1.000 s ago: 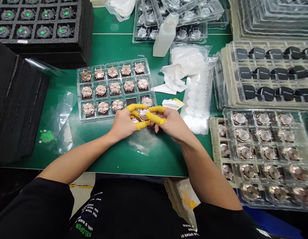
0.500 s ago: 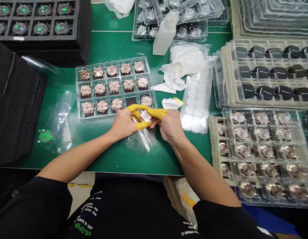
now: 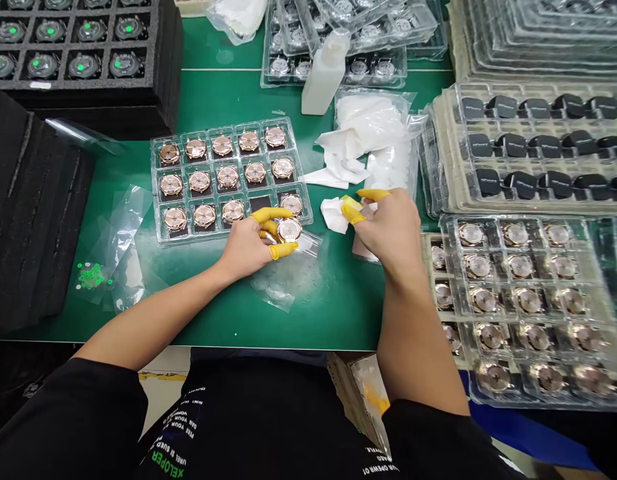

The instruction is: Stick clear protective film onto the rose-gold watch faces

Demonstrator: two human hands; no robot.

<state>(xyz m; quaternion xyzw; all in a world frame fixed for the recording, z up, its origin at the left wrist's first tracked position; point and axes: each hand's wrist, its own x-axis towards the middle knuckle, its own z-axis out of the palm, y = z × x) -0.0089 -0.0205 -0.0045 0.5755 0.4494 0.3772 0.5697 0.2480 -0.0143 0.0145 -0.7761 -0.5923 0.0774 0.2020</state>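
Well nearer than the clear tray (image 3: 187,200), past the table's edge, is the person's black shirt (image 3: 268,413), with white and green print. Right of the tray and reaching nearer than it, stacked watch trays (image 3: 494,250) hold rose-gold rows. To the tray's left, also reaching nearer, stands a black foam stack (image 3: 33,220). On the green table (image 3: 313,320), just to the near side of the tray's right half, lies a thin film (image 3: 276,293). Small green dots (image 3: 92,275) lie scattered left of the tray and nearer than it, with another film (image 3: 126,260) between. By the tray's near right corner, the left hand (image 3: 251,247) pinches a watch (image 3: 289,230) between thumb and fingers in yellow cots (image 3: 284,250), its round face turned up. Right of the tray, the right hand (image 3: 391,223) is at a white wipe (image 3: 333,215); thumb and forefinger, also in cots, are a little apart, and whether they grip the wipe cannot be told. Inside the tray sit fourteen watches, while the near-row pocket second from the right shows its black pad (image 3: 260,205). Beyond the tray's right side come crumpled wipes (image 3: 338,160), then a white bottle (image 3: 323,80); beyond its left side, a foam tray (image 3: 83,110) holds dark watches marked with green dots.
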